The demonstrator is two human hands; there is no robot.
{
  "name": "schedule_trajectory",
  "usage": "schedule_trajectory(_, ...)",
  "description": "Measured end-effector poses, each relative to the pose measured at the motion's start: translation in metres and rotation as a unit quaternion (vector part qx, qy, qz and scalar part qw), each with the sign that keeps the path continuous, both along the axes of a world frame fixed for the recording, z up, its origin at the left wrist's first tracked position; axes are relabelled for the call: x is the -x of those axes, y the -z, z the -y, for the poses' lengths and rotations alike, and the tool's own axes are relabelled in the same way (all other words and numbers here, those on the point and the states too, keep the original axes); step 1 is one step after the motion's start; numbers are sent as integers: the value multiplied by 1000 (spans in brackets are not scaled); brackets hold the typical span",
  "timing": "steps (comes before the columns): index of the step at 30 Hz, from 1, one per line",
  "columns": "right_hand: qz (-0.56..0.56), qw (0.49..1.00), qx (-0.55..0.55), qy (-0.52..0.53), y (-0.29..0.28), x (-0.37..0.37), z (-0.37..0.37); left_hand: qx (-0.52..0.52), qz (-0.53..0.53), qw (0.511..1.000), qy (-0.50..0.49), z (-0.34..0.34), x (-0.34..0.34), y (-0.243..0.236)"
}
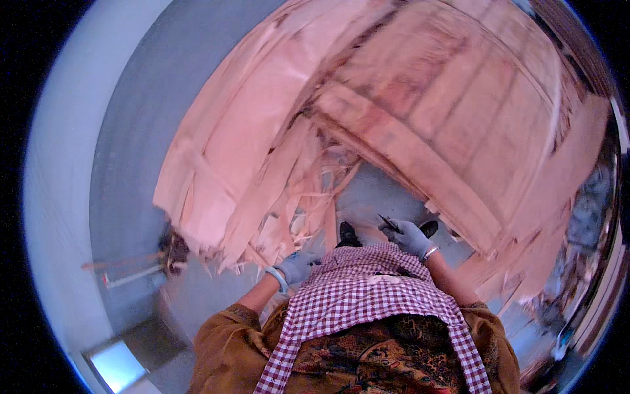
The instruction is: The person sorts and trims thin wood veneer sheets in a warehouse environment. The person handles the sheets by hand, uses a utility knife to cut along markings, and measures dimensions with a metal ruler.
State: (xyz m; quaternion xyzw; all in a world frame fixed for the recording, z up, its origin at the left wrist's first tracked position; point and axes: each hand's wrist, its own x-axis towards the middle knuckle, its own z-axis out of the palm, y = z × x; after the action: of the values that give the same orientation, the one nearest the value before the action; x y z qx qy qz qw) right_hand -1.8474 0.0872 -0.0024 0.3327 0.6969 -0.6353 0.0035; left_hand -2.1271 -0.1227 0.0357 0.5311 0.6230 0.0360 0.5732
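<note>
While clasping a slender dark tool [390,224] in the right hand [409,238], off the near edge of the stacked wood sheets [426,141], with the grip of the left hand [298,266] impossible to tell, looks only partway done, with ragged strips [303,187] loose.

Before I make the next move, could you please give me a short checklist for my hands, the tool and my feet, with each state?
1. Right hand grips the dark tool: ok.
2. Tool's tip sharp: cannot tell, too small and blurred.
3. Left hand empty: cannot tell; it is blurred, near the checked apron.
4. Grey gloves on both hands: ok.
5. Left shoe well away from torn strips: not ok, they lie close by.
</note>
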Motion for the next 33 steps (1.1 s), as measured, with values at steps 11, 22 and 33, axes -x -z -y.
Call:
schedule_trajectory(11,15,967,-85,-242,-24,173,-32,23,-13,973,-228,56,65,50)
schedule_trajectory(22,75,896,-174,-402,25,300,-169,1,-19,936,-352,-30,149,51)
schedule_trajectory(33,211,922,-88,-312,32,359,-229,-75,-60,936,-338,-85,168,48)
